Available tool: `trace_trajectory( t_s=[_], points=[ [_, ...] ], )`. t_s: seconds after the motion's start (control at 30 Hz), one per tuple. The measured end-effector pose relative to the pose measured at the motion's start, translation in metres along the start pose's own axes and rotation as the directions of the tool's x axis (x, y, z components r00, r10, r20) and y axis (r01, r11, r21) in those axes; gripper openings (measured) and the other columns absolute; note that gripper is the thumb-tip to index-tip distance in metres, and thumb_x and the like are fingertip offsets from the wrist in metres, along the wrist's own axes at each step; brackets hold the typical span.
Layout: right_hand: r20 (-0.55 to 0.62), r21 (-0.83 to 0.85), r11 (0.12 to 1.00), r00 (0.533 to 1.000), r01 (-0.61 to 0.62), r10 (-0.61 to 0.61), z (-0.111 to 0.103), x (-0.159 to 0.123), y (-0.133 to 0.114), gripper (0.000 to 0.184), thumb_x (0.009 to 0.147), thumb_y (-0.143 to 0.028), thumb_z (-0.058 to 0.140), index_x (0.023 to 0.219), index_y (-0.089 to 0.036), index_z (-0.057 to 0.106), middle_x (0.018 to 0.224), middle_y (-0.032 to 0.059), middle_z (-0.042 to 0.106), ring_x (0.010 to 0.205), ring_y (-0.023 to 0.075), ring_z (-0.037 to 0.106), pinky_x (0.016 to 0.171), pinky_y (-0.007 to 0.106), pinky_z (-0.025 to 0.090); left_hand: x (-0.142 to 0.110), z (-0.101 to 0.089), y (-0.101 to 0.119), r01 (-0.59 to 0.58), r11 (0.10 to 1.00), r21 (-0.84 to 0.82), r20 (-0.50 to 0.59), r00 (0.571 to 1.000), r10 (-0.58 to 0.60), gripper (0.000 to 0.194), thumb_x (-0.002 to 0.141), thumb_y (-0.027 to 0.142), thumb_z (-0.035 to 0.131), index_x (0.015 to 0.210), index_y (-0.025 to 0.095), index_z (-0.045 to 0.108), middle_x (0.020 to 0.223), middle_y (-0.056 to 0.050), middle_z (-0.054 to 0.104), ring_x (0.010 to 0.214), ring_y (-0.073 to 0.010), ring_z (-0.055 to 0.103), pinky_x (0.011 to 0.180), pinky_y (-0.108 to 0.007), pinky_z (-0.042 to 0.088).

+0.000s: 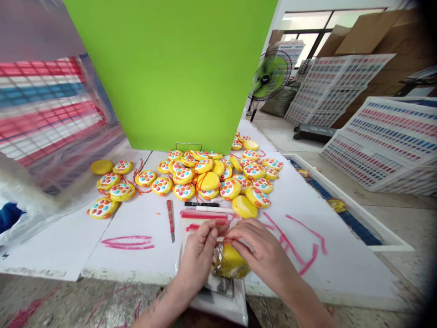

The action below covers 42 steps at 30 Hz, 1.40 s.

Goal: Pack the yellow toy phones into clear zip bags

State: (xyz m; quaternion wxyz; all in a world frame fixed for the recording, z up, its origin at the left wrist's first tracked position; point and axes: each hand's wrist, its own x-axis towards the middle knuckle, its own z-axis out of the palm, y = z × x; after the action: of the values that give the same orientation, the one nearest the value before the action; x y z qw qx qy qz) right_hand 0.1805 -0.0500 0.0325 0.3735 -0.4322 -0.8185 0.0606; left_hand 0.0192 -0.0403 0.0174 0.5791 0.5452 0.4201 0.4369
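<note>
Both of my hands work at the near edge of a white table (341,255). My left hand (198,253) pinches the top of a clear plastic bag (221,266). My right hand (261,250) is closed on the same bag from the right. Inside the bag sits a yellow round toy (234,259) with an orange cord at its top. A stack of more clear bags with red strips (205,217) lies just beyond my fingers. Farther back spreads a heap of several yellow toys with coloured buttons (205,175).
A red-handled knife (170,219) and a black marker (201,204) lie between the heap and the bags. A green board (170,68) stands behind the heap. Striped bagged crates (44,105) are at left. A fan (271,75) and stacked crates (385,141) stand at right.
</note>
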Motion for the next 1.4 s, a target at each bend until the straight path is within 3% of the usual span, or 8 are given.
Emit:
trace_trajectory(
  t_s=[0.27, 0.4, 0.67, 0.97, 1.07, 1.17, 1.27, 1.4],
  points=[
    [0.195, 0.068, 0.975, 0.962, -0.21, 0.193, -0.009, -0.004, -0.007, 0.028, 0.081, -0.003, 0.041, 0.095, -0.023, 0.054, 0.095, 0.0043, 0.063, 0.095, 0.0189, 0.058, 0.079, 0.034, 0.053, 0.001, -0.002, -0.002, -0.009, 0.997, -0.077, 0.097, 0.995, 0.016, 0.032, 0.085, 0.032, 0.057, 0.114, 0.019, 0.058, 0.118, -0.008, 0.066, 0.11, -0.023, 0.06, 0.096, -0.036, 0.046],
    [0.27, 0.137, 0.964, 0.945, -0.228, 0.185, -0.012, -0.005, -0.004, 0.032, 0.08, -0.002, 0.039, 0.099, -0.024, 0.054, 0.1, 0.0032, 0.063, 0.1, 0.0179, 0.058, 0.084, 0.034, 0.052, 0.005, -0.004, -0.007, 0.006, 0.998, -0.064, 0.081, 0.997, -0.001, 0.028, 0.085, 0.032, 0.056, 0.11, 0.019, 0.061, 0.114, -0.008, 0.068, 0.109, -0.023, 0.061, 0.097, -0.037, 0.046],
    [-0.116, -0.009, 0.992, 0.986, -0.124, 0.122, 0.006, 0.011, 0.001, 0.018, 0.085, -0.014, 0.053, 0.101, -0.023, 0.055, 0.094, 0.0042, 0.066, 0.09, 0.0195, 0.061, 0.077, 0.035, 0.052, 0.012, -0.005, -0.015, 0.03, 0.998, -0.051, 0.044, 0.999, -0.028, 0.027, 0.088, 0.034, 0.051, 0.107, 0.018, 0.064, 0.103, -0.007, 0.07, 0.097, -0.0229, 0.063, 0.082, -0.033, 0.051],
    [-0.167, -0.217, 0.976, 0.986, -0.013, -0.024, 0.028, 0.023, 0.002, 0.021, 0.084, -0.004, 0.047, 0.094, -0.02, 0.056, 0.083, 0.0043, 0.065, 0.077, 0.019, 0.057, 0.07, 0.033, 0.049, 0.015, -0.001, 0.002, -0.125, 0.948, 0.292, 0.119, 0.989, 0.093, 0.027, 0.093, 0.026, 0.041, 0.105, 0.02, 0.065, 0.093, -0.003, 0.071, 0.085, -0.0193, 0.064, 0.077, -0.026, 0.047],
    [-0.292, -0.183, 0.965, 0.947, -0.19, 0.131, 0.026, 0.018, 0.027, 0.013, 0.08, -0.01, 0.049, 0.085, -0.021, 0.055, 0.077, 0.0032, 0.063, 0.071, 0.0181, 0.056, 0.065, 0.031, 0.048, 0.018, -0.006, -0.007, -0.101, 0.955, 0.279, 0.131, 0.989, 0.066, 0.027, 0.092, 0.026, 0.043, 0.107, 0.022, 0.065, 0.101, -0.004, 0.071, 0.092, -0.0196, 0.064, 0.083, -0.028, 0.047],
    [-0.387, -0.207, 0.876, 0.859, -0.435, 0.336, 0.007, -0.015, 0.078, 0.009, 0.076, -0.022, 0.05, 0.082, -0.021, 0.056, 0.077, 0.0045, 0.063, 0.07, 0.0195, 0.057, 0.065, 0.033, 0.049, 0.025, -0.015, -0.025, 0.044, 0.986, 0.162, 0.055, 0.997, -0.054, 0.026, 0.09, 0.03, 0.046, 0.104, 0.019, 0.065, 0.101, -0.006, 0.07, 0.09, -0.0204, 0.064, 0.082, -0.031, 0.049],
    [-0.411, -0.392, 0.647, 0.753, -0.654, 0.513, -0.023, -0.073, 0.139, 0.017, 0.073, -0.03, 0.048, 0.079, -0.021, 0.061, 0.074, 0.0071, 0.064, 0.069, 0.0247, 0.056, 0.066, 0.039, 0.048, 0.032, -0.024, -0.043, 0.195, 0.978, -0.08, 0.014, 0.981, -0.194, 0.032, 0.086, 0.04, 0.053, 0.105, 0.016, 0.061, 0.099, -0.009, 0.069, 0.086, -0.0213, 0.064, 0.074, -0.032, 0.052],
    [-0.204, -0.585, 0.588, 0.802, -0.56, 0.561, -0.057, -0.133, 0.177, 0.033, 0.073, -0.029, 0.038, 0.085, -0.018, 0.067, 0.086, 0.0132, 0.066, 0.083, 0.0312, 0.06, 0.076, 0.049, 0.047, 0.034, -0.029, -0.052, 0.213, 0.962, -0.173, 0.036, 0.977, -0.21, 0.04, 0.082, 0.046, 0.059, 0.107, 0.015, 0.058, 0.087, -0.006, 0.067, 0.078, -0.0184, 0.063, 0.068, -0.029, 0.051]
  ],
)
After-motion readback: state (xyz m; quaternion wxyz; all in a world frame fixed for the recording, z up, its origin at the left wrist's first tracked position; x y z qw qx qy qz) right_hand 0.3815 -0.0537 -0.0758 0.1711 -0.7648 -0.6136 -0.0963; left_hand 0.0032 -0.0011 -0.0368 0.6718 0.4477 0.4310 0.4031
